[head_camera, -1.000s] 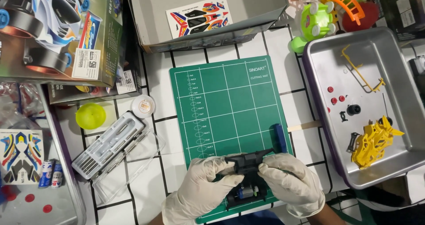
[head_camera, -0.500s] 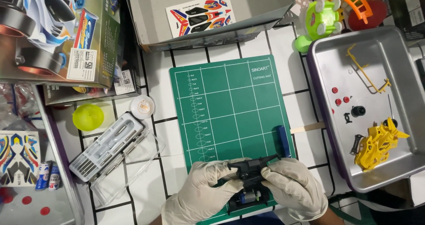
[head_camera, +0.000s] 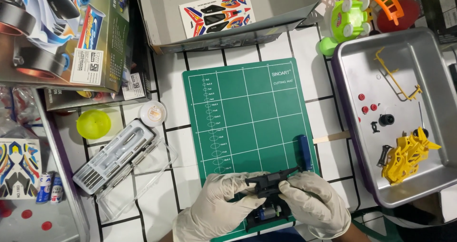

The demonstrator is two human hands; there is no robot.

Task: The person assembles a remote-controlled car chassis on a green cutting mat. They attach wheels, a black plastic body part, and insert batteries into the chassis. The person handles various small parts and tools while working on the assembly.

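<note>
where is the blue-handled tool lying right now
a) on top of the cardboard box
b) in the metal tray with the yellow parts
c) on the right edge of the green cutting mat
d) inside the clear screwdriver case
c: the blue-handled tool lies along the right edge of the green cutting mat, just above the gloved right hand, apart from the metal tray and the screwdriver case.

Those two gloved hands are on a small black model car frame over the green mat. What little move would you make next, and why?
Probably press the black frame down a touch. The left hand and right hand pinch it from both sides above the green cutting mat, and a part with a blue bit sits just beneath it, so the pieces look lined up but not clearly seated.
</note>
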